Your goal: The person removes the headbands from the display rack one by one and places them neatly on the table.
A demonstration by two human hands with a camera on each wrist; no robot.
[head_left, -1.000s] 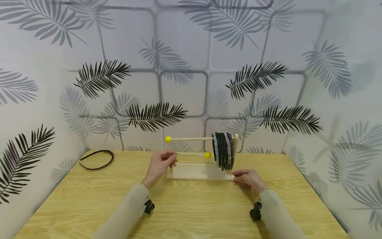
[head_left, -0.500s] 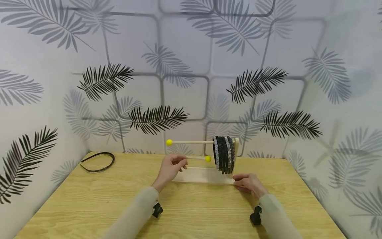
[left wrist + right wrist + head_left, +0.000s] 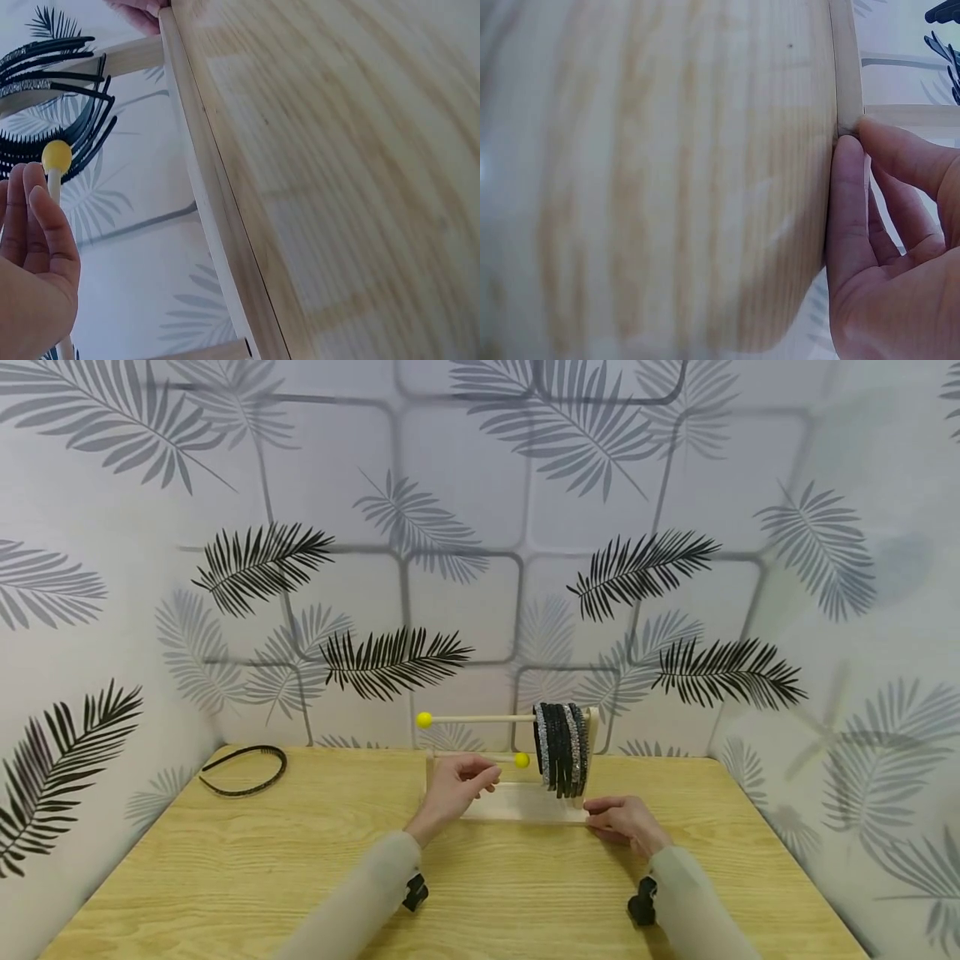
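Observation:
A wooden stand (image 3: 517,810) stands near the table's back edge. Several black and silver headbands (image 3: 558,747) hang at the right end of its upper rod (image 3: 480,718), which ends in a yellow ball (image 3: 424,720) at the left. The lower rod points right and ends in another yellow ball (image 3: 522,760). Beside this rod is my left hand (image 3: 453,789), fingers loosely bent; the left wrist view shows the hand (image 3: 37,255) holding nothing, just short of the ball (image 3: 57,156). My right hand (image 3: 628,822) pinches the right corner of the stand's base (image 3: 847,82).
One black headband (image 3: 283,767) lies by itself at the back left of the wood-grain table (image 3: 225,877). Walls with a leaf pattern (image 3: 480,610) enclose the table behind and on both sides.
My left hand has moved right along the lower rod, from its left end towards the yellow ball. My right hand has stayed at the base corner. The head view has shifted slightly.

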